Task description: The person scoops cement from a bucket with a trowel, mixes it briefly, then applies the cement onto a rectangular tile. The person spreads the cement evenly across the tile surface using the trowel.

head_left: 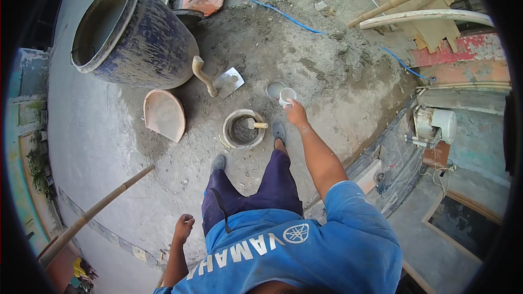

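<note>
My right hand point(296, 113) has its fingers clamped round a small white cup point(286, 96), mouth up, long axis upright, just right of the round mortar bucket point(242, 129). It looks light and stiff; the rim suits gripping. My left hand point(184, 223) hangs curled shut, well apart.

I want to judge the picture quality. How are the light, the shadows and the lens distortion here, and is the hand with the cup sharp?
Head view: soft, even daylight with no glare; the blue barrel casts only a faint shadow. Fisheye bending curves the bamboo pole and darkens the corners. The right hand and the white cup are sharp; the left hand is sharp too.
</note>
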Demonstrator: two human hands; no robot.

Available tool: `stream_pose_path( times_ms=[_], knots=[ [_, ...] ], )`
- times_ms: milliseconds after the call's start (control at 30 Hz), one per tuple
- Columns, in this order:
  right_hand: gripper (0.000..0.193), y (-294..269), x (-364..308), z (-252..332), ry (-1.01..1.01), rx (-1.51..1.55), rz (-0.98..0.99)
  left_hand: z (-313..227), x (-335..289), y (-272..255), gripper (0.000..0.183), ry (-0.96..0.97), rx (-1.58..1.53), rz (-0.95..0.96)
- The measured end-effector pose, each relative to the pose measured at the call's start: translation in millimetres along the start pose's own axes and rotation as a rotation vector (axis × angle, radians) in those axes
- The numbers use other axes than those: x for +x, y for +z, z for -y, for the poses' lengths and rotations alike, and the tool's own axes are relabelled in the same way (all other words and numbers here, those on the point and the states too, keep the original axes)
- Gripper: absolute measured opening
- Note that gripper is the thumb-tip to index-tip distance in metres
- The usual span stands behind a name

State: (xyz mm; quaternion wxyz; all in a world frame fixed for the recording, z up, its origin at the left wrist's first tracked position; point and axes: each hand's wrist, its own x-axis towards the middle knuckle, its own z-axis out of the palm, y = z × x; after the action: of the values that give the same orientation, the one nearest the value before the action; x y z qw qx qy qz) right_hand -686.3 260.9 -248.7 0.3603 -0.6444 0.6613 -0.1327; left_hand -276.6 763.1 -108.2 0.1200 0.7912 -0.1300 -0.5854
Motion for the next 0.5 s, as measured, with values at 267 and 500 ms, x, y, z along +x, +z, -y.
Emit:
stream_pose_path(
  times_ms=[267,500],
  knots=[
    [0.057,16,45,-36,0.08,-0.102,0.409,15,-244,219,0.017,-0.471,-0.238,0.06],
    [0.036,-91,-91,-73,-0.032,-0.299,1.042,40,-315,377,0.018,-0.51,-0.52,-0.068]
  ],
)
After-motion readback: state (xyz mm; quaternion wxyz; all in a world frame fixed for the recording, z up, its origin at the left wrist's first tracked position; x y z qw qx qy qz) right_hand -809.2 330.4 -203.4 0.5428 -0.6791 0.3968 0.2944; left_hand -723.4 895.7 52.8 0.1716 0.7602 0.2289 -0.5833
